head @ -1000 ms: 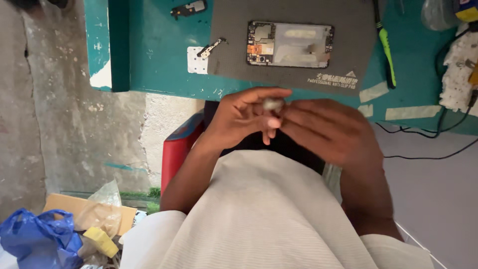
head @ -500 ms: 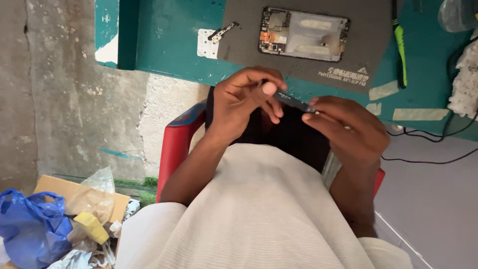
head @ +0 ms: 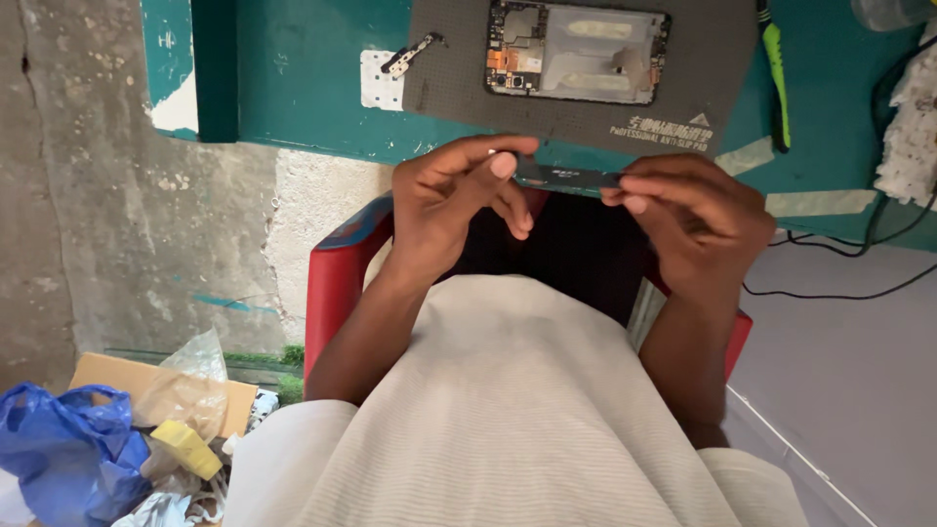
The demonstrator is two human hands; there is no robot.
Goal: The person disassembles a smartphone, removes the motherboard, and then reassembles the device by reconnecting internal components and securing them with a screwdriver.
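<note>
My left hand (head: 459,200) and my right hand (head: 698,215) hold a thin dark strip (head: 568,178) stretched level between them, just below the edge of the teal table (head: 293,88). The left thumb and fingers pinch its left end; the right fingertips grip its right end. Beyond the hands, an opened phone (head: 578,51) with its inner boards showing lies on a dark grey work mat (head: 703,88). My arms rest over my lap in pale ribbed cloth.
A small metal part (head: 410,56) lies on a white patch at the mat's left. A green-handled tool (head: 776,68) and white cloth (head: 913,117) sit to the right, with black cables (head: 839,293). A red chair (head: 337,283), blue bag (head: 49,449) and cardboard (head: 117,376) are below.
My hands have moved apart and up toward the table edge; the small item held between them a second ago is now a dark strip stretched flat between both hands.
</note>
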